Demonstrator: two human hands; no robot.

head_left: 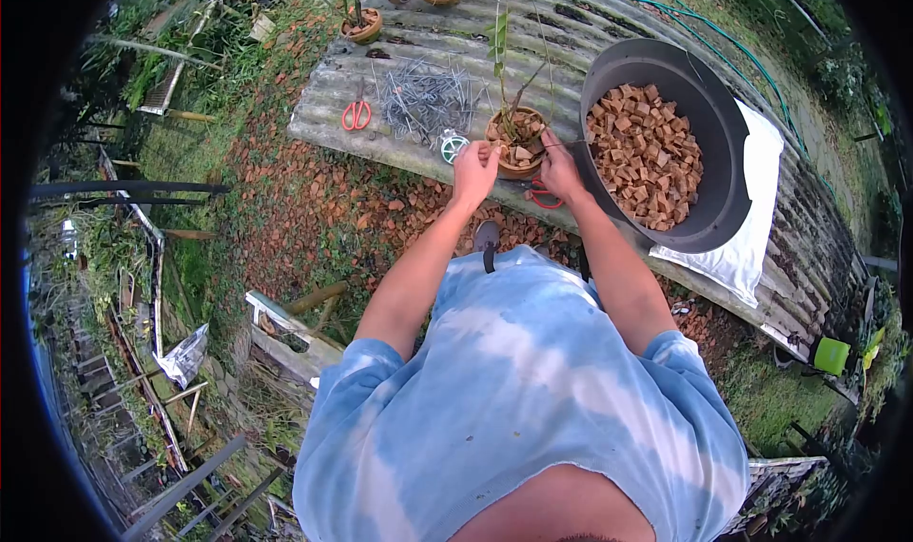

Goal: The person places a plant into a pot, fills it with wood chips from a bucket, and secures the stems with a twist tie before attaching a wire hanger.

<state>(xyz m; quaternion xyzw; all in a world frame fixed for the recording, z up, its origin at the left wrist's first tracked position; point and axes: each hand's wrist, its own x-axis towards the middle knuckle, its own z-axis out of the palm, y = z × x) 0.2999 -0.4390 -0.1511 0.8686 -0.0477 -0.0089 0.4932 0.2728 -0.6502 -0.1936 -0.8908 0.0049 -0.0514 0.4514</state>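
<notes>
A clay pot [519,171] with brown chunks and a tall thin-stemmed plant [501,43] stands near the front edge of a corrugated sheet. My left hand [475,173] is at the pot's left rim, thumb and fingers pinched together; what lies between them is too small to make out. My right hand [560,169] grips the right side of the pot. Just below it is a red-handled tool [545,198], partly hidden. A green-and-white spool [453,146] sits beside my left hand. Behind it lies a pile of metal wire pieces [430,100].
To the right, a big dark tub [730,176] holds many brown chunks [647,152], with a white sack [751,257] under it. Red-handled scissors [357,115] lie left on the corrugated sheet [323,95]. Potted plants [361,27] line the back; a green hose [709,43] runs behind.
</notes>
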